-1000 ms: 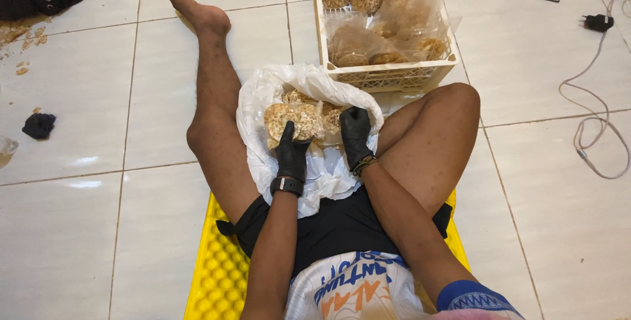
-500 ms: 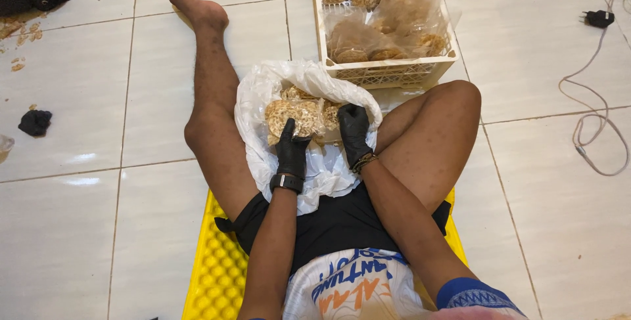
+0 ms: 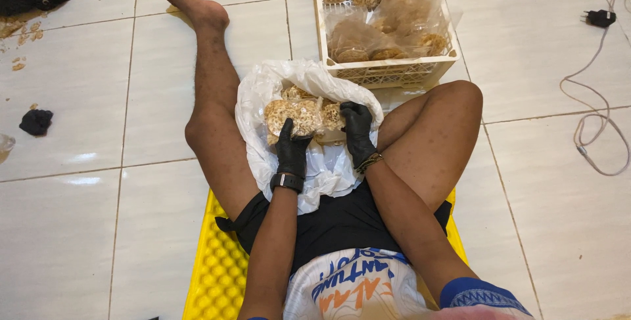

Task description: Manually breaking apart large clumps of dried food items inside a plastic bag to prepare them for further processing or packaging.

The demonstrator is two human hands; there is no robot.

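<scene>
A person sits on the floor. Both gloved hands stay in the white plastic bag (image 3: 263, 106) between the legs; left hand (image 3: 292, 149) fingers grip a round cracker (image 3: 289, 113), right hand (image 3: 358, 133) curls on crackers beside it. Little has shifted.

Single head view, looking steeply down from above seated person; hands (image 3: 325, 139) near, centre frame; tiled floor (image 3: 85, 96) around hands.

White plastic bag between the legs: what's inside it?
The white plastic bag holds round, pale-brown crackers, piled at its open mouth. The gloved left hand and right hand rest on them. Anything deeper in the bag is covered.
</scene>
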